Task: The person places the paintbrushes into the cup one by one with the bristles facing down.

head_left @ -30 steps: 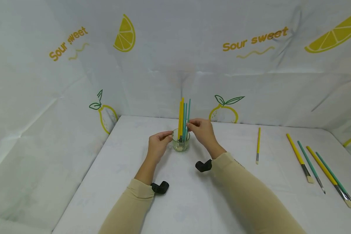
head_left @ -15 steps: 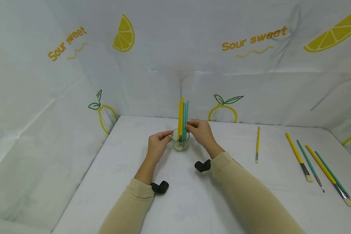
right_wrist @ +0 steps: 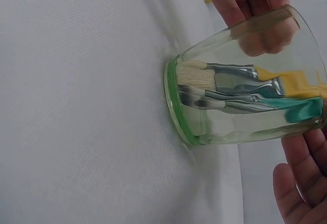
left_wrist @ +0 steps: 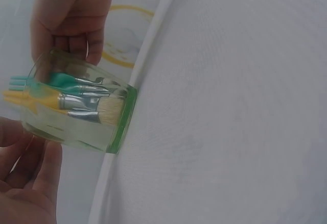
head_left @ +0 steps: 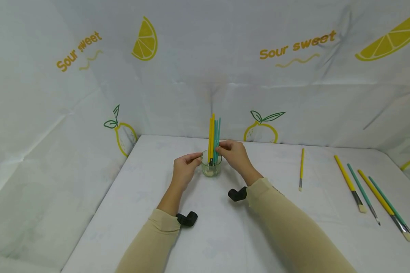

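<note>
A clear greenish glass [head_left: 210, 171] stands upright on the white table, with several yellow [head_left: 211, 138] and teal paintbrushes [head_left: 215, 136] in it, bristles down. In the right wrist view their bristles [right_wrist: 195, 76] sit close to the glass base. My left hand [head_left: 184, 170] pinches the glass rim at its left side. At the right side of the rim, my right hand [head_left: 237, 156] pinches the rightmost teal paintbrush [head_left: 219, 131] between thumb and fingers. The exact fingertip contact is small in the head view and partly outside the right wrist view.
On the right lie a short yellow paintbrush [head_left: 301, 168], a wide yellow one [head_left: 349, 182], a teal one [head_left: 363, 193], and another yellow [head_left: 379, 195] and teal [head_left: 389, 203] pair close together. Behind the table hangs a white lemon-printed cloth [head_left: 198, 64].
The rightmost teal paintbrush has shifted left and slightly down, closer to the other brushes. My right hand has moved slightly left and down with it. My left hand stays at the glass.
</note>
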A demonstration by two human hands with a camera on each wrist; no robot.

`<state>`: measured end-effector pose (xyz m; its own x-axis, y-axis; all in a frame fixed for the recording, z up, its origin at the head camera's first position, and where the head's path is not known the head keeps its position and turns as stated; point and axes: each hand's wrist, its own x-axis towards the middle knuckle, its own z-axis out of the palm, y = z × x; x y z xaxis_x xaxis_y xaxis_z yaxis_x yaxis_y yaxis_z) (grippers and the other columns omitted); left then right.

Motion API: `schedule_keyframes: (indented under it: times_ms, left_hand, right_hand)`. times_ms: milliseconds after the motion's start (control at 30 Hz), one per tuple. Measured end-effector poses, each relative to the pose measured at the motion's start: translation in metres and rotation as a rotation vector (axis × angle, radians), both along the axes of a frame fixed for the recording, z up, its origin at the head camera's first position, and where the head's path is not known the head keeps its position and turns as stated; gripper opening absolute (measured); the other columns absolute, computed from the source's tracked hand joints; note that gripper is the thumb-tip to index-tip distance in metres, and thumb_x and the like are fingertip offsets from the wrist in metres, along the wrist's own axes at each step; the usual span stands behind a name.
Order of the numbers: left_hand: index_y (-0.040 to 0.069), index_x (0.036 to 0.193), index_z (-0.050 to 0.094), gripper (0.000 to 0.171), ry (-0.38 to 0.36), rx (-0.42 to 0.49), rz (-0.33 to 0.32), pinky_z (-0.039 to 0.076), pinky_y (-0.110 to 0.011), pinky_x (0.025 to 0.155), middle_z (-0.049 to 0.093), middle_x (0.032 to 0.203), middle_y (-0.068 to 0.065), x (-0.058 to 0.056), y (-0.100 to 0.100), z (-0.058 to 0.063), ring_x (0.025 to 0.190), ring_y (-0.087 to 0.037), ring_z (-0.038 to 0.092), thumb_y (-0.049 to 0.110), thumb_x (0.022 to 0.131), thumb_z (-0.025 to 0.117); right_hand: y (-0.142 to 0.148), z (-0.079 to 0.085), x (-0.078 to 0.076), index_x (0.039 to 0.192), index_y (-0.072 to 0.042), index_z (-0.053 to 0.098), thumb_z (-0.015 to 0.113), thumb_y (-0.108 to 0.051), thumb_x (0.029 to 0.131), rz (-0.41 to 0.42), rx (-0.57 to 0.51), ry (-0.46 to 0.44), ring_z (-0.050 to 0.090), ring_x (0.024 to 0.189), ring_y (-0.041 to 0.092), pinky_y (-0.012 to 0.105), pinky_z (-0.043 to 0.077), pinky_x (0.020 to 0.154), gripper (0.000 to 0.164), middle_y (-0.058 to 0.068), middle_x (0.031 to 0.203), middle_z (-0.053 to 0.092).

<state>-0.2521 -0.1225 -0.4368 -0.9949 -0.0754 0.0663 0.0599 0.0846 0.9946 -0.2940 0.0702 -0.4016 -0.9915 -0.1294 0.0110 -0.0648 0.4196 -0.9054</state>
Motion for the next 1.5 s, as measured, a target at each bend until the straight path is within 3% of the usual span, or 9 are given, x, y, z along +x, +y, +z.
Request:
schedule_keyframes:
  times_ms: [333, 600, 800, 1100, 1233, 1333, 1500]
  left_hand:
    - [0.003, 0.112, 0.073, 0.025, 0.0, 0.01, -0.002, 0.056, -0.035, 0.09, 0.072, 0.113, -0.01, 0.0, 0.001, 0.0, 0.097, -0.017, 0.067, 0.015, 0.093, 0.064]
    - [0.003, 0.112, 0.073, 0.024, -0.001, 0.006, -0.004, 0.056, -0.028, 0.087, 0.072, 0.112, -0.008, 0.0, 0.0, -0.001, 0.097, -0.017, 0.067, 0.014, 0.093, 0.064]
    - [0.003, 0.114, 0.072, 0.025, -0.015, 0.005, -0.001, 0.055, -0.025, 0.087, 0.071, 0.116, -0.01, 0.001, 0.0, 0.001, 0.099, -0.018, 0.066, 0.014, 0.093, 0.064]
    - [0.003, 0.114, 0.072, 0.025, -0.022, 0.007, 0.005, 0.055, -0.025, 0.088, 0.072, 0.114, -0.009, 0.002, 0.001, 0.0, 0.1, -0.018, 0.066, 0.014, 0.093, 0.065]
    - [-0.002, 0.117, 0.069, 0.028, -0.045, -0.01, -0.009, 0.054, -0.026, 0.09, 0.07, 0.118, -0.014, 0.014, 0.003, 0.019, 0.101, -0.017, 0.065, 0.011, 0.094, 0.062]
    - [-0.004, 0.119, 0.067, 0.028, -0.066, -0.015, -0.026, 0.054, -0.026, 0.091, 0.068, 0.121, -0.017, 0.015, 0.002, 0.023, 0.101, -0.017, 0.065, 0.009, 0.095, 0.061]
    - [0.001, 0.117, 0.07, 0.027, -0.065, 0.001, -0.013, 0.053, -0.023, 0.089, 0.07, 0.12, -0.012, 0.001, 0.0, 0.003, 0.101, -0.015, 0.065, 0.013, 0.094, 0.064]
  right_hand:
    - [0.005, 0.0, 0.001, 0.123, -0.01, 0.067, 0.066, -0.033, 0.094, 0.001, 0.018, 0.005, 0.067, 0.099, 0.02, 0.04, 0.055, 0.091, 0.037, 0.006, 0.111, 0.072]
    - [0.031, 0.006, 0.001, 0.127, -0.012, 0.065, 0.065, -0.039, 0.094, -0.01, 0.08, 0.013, 0.067, 0.102, 0.024, 0.041, 0.055, 0.089, 0.043, 0.006, 0.112, 0.072]
    - [0.066, 0.013, 0.001, 0.127, -0.013, 0.064, 0.065, -0.042, 0.093, -0.043, 0.101, -0.024, 0.064, 0.109, 0.029, 0.042, 0.053, 0.092, 0.045, 0.011, 0.117, 0.07]
    - [0.132, 0.018, 0.006, 0.132, -0.005, 0.06, 0.061, -0.042, 0.095, -0.096, 0.143, -0.012, 0.063, 0.112, 0.037, 0.048, 0.05, 0.097, 0.052, 0.019, 0.123, 0.066]
    - [0.159, 0.018, 0.01, 0.134, -0.003, 0.057, 0.06, -0.045, 0.096, -0.138, 0.158, -0.026, 0.061, 0.115, 0.038, 0.05, 0.048, 0.1, 0.057, 0.022, 0.127, 0.064]
    - [0.178, 0.019, 0.013, 0.135, -0.004, 0.056, 0.058, -0.047, 0.096, -0.169, 0.184, -0.032, 0.061, 0.115, 0.038, 0.05, 0.048, 0.101, 0.059, 0.023, 0.128, 0.062]
    - [0.208, 0.017, 0.015, 0.131, -0.003, 0.058, 0.057, -0.052, 0.094, -0.233, 0.245, -0.051, 0.063, 0.109, 0.036, 0.044, 0.052, 0.094, 0.062, 0.022, 0.124, 0.064]
